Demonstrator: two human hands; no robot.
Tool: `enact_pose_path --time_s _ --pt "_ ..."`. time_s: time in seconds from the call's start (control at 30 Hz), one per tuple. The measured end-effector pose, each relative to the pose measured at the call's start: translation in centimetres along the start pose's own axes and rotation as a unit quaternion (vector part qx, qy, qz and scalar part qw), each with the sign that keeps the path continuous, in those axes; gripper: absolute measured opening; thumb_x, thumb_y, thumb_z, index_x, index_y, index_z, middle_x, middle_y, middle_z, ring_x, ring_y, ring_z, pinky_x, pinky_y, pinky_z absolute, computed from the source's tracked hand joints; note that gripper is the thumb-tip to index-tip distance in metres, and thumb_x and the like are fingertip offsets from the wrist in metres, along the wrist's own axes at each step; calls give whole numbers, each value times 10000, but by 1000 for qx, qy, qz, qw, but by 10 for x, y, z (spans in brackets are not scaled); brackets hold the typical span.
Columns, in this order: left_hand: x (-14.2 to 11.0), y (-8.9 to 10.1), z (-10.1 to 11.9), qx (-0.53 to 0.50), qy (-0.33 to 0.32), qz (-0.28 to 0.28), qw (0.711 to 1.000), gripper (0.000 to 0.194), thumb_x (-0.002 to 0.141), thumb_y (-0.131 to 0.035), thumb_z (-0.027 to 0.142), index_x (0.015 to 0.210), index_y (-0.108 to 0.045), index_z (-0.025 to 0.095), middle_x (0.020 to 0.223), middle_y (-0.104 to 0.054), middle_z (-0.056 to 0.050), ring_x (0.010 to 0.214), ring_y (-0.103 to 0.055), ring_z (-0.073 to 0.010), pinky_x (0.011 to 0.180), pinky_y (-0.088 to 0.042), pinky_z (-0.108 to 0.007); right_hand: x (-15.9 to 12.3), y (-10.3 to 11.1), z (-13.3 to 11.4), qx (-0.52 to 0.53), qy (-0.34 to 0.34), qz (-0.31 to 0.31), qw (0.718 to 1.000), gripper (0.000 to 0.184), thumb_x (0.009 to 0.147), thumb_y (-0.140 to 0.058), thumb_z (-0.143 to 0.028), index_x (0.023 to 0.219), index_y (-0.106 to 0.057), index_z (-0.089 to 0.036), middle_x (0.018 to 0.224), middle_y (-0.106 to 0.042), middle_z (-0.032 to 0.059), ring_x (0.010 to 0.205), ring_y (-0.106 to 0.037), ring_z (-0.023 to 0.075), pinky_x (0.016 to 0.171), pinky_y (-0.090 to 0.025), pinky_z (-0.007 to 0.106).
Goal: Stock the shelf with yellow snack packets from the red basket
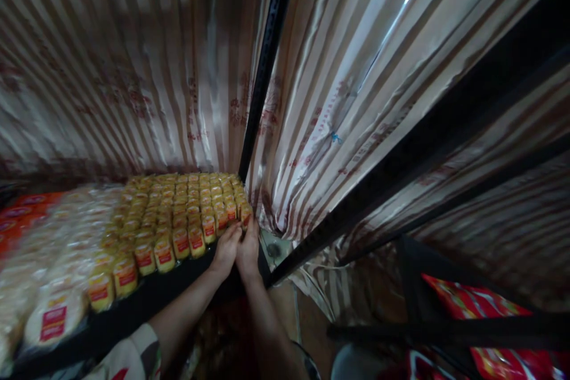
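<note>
Rows of small yellow packaged snacks (163, 252) with red labels stand on a dark shelf (133, 303). My left hand (227, 250) reaches to the front right end of these rows, fingers closed together. Right beside it, my right hand (249, 249) lies along the outer side of the corner snack pack (246, 212). Between them the two hands appear to grip that pack at its front and side. Their fingertips are partly hidden and dim.
Larger clear-wrapped round packs (56, 320) with red labels fill the shelf's left, beside orange packages (27, 214). A black upright post (267, 65) meets the shelf's back corner. Striped sheeting (187, 71) hangs behind. Red bags (476, 300) lie on a lower right rack.
</note>
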State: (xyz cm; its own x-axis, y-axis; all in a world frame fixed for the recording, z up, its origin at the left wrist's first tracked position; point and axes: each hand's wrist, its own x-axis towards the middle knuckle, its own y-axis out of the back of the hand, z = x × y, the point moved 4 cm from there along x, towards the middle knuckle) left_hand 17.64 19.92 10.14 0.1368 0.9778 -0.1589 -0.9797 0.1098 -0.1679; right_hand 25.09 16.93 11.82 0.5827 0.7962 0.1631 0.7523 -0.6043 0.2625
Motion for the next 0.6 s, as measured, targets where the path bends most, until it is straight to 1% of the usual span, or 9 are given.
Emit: enact_pose_path --time_s 0.1,0.2,0.3,0.43,0.5,0.6 --pt "-1 0 6 -4 3 -13 1000 226 779 -519 172 924 -690 145 1182 -637 -86 1154 -542 -188 1069 -331 -336 2 -2 6 16 1 -6 1000 566 721 -487 -99 1285 -490 -148 1399 -400 121 1330 -298 236 1109 -216 395" --pt "-1 -1 7 -11 7 -21 1000 228 781 -510 174 919 -691 164 1196 -631 -69 1160 -538 -183 1068 -336 -338 4 -2 11 28 19 -12 999 570 717 -492 -92 1285 -498 -141 1384 -418 125 1327 -301 237 1111 -211 386" --pt "1 -2 2 -10 12 -23 1000 229 777 -512 170 922 -689 164 1210 -621 -74 1166 -534 -181 1081 -318 -338 3 -1 14 -22 32 4 999 545 731 -521 -127 1275 -517 -159 1346 -444 138 1306 -313 264 1099 -205 425" --pt "7 -4 -10 -11 -16 -19 1000 243 776 -522 185 958 -679 153 1243 -595 -93 1187 -516 -179 1099 -291 -343 1 1 16 -98 40 22 994 488 789 -497 -196 1276 -520 -184 1251 -494 154 1221 -394 275 1029 -303 443" --pt "10 -5 -17 -7 -26 -14 1000 255 778 -524 200 978 -673 150 1263 -580 -97 1195 -508 -180 1100 -295 -341 1 -1 18 -132 61 19 989 477 820 -443 -205 1292 -499 -164 1244 -497 163 1204 -411 271 997 -344 442" --pt "13 -6 -23 9 -25 -19 999 276 787 -507 209 1009 -663 159 1282 -566 -88 1209 -494 -175 1100 -299 -350 1 -4 21 -179 97 17 979 490 844 -380 -198 1321 -455 -114 1281 -479 183 1211 -410 269 991 -356 447"
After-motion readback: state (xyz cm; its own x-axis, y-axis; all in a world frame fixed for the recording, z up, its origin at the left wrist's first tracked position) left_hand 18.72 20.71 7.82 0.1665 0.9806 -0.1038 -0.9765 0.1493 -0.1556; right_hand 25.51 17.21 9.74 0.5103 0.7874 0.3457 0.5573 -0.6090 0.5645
